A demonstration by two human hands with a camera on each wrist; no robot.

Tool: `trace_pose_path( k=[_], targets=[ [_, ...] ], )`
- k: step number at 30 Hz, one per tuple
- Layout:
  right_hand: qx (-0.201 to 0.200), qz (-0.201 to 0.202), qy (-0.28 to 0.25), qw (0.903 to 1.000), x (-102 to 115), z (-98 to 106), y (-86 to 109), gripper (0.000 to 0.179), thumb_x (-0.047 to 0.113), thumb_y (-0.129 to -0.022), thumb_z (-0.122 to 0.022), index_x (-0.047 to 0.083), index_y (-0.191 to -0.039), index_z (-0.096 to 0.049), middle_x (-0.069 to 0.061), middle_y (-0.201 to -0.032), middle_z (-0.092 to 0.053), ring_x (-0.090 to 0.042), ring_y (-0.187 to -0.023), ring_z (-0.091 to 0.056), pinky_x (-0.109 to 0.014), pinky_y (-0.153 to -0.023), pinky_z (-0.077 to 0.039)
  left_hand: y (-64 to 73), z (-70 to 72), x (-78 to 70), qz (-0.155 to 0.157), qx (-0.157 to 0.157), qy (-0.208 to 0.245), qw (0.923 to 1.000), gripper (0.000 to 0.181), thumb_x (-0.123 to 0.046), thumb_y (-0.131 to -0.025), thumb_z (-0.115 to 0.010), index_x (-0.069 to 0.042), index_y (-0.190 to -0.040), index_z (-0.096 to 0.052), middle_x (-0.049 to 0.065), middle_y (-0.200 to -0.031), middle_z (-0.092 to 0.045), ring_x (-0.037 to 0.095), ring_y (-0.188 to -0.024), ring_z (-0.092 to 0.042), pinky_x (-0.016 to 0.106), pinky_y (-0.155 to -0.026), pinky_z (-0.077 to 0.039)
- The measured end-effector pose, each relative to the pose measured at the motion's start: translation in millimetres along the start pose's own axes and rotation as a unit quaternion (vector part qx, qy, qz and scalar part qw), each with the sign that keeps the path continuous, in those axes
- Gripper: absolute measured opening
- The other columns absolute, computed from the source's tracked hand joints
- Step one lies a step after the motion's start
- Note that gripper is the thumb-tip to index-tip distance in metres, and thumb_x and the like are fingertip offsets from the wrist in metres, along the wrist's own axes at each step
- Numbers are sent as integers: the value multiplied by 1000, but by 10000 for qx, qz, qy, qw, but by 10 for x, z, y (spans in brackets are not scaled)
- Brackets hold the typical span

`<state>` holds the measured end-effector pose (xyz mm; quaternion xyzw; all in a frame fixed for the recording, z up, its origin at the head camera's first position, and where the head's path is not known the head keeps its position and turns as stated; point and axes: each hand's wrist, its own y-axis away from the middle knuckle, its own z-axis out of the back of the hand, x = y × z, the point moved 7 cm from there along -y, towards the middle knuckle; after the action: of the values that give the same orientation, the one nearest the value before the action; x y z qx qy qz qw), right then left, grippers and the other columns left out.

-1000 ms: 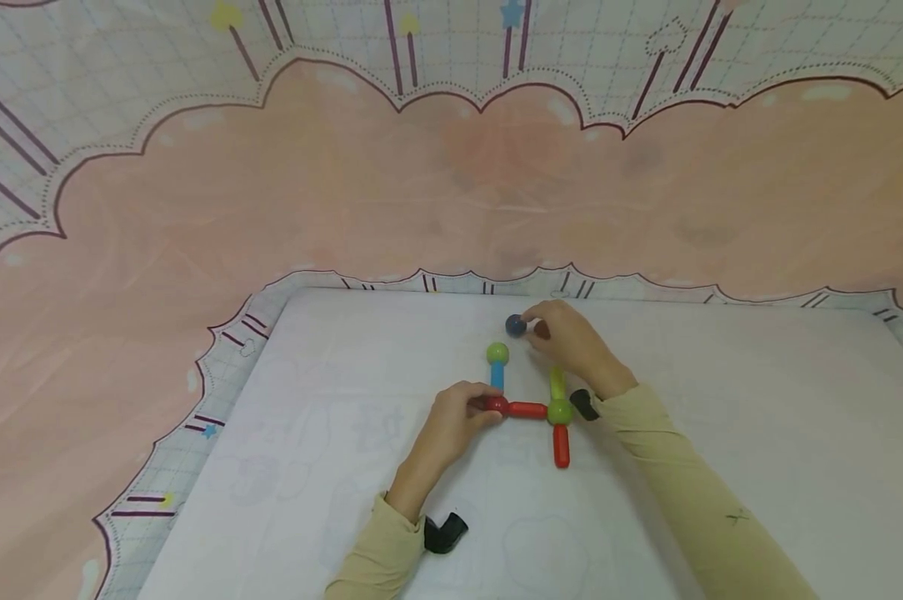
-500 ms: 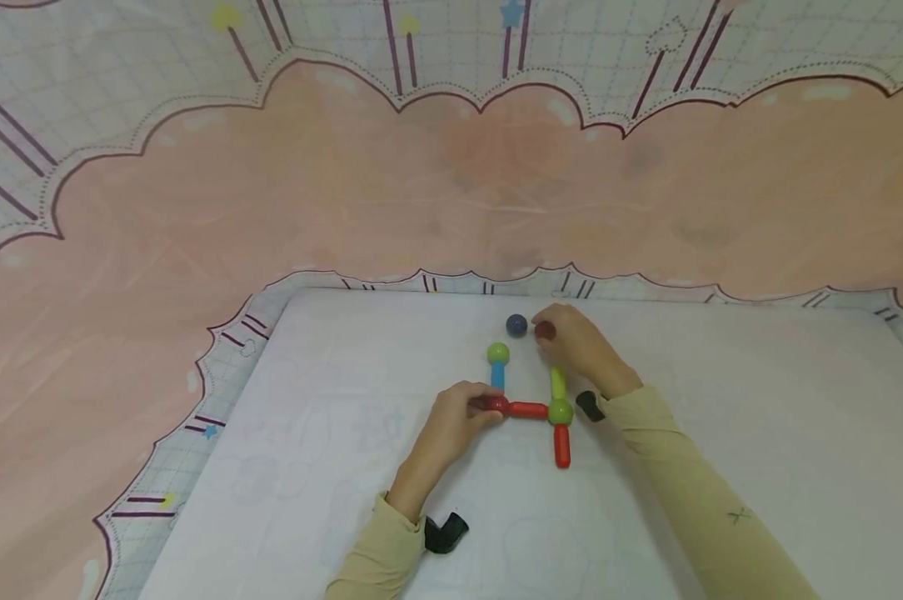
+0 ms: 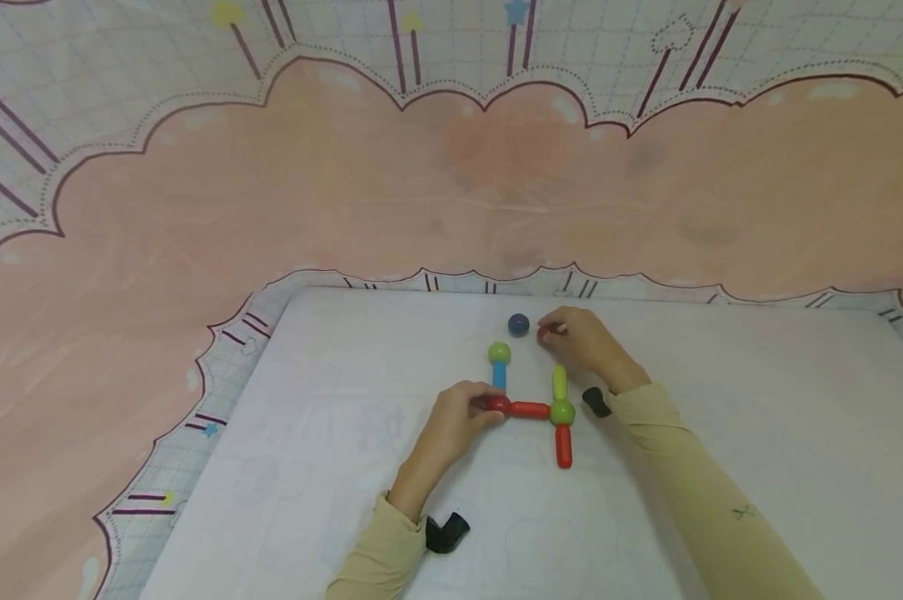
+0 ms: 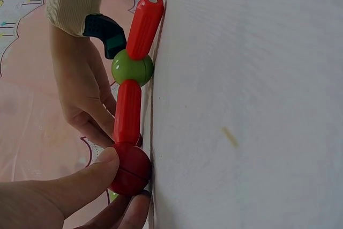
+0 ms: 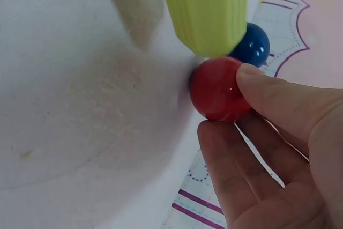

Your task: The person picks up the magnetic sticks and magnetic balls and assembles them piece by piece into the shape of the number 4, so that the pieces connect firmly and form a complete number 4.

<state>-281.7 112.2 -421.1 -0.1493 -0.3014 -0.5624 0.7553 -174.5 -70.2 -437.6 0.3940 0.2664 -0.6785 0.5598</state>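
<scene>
My left hand (image 3: 451,421) pinches a red ball (image 4: 131,170) at the left corner of a ball-and-rod toy lying on the white tabletop. From that ball a red rod (image 3: 530,410) runs right to a green ball (image 3: 562,412). A yellow-green rod (image 3: 560,383) points away from the green ball, and another red rod (image 3: 564,447) points toward me. Up from the left corner goes a blue rod (image 3: 500,377) topped by a second green ball (image 3: 500,353). Past the yellow-green rod's free end, my right hand (image 3: 586,343) holds a loose red ball (image 5: 217,89) between thumb and fingers.
A loose blue ball (image 3: 518,325) lies just left of the right hand, near the far edge of the white tabletop (image 3: 331,367). Black straps show at both wrists. Behind the table hangs a pink patterned cloth (image 3: 391,192).
My right hand has drawn back rightward from beside the blue ball and taken the red ball between thumb and fingers. The left hand stays on its corner ball.
</scene>
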Motion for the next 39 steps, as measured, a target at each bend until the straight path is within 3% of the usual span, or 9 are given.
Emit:
trace_pose_path(
  k=[26,39],
  targets=[
    [159,141,42,9998,-38,34,112,31,10,-96,-64,-2,-125,-66,-17,-118,-67,-33,-113,-61,-48,-100,-50,3,11,-5,-92,-55,119,9999,27,-11,-87,-75,-6,-113,-72,7,-107,-70,16,-88,-69,30,-80,-57],
    [273,64,1,9996,-63,10,192,30,13,-96,-66,0,-123,-68,-15,-118,-68,-31,-113,-61,-47,-100,-50,2,-6,-19,-130,-32,-105,9999,27,-11,-87,-76,-7,-113,-71,6,-104,-69,15,-86,-68,29,-80,-57]
  ],
)
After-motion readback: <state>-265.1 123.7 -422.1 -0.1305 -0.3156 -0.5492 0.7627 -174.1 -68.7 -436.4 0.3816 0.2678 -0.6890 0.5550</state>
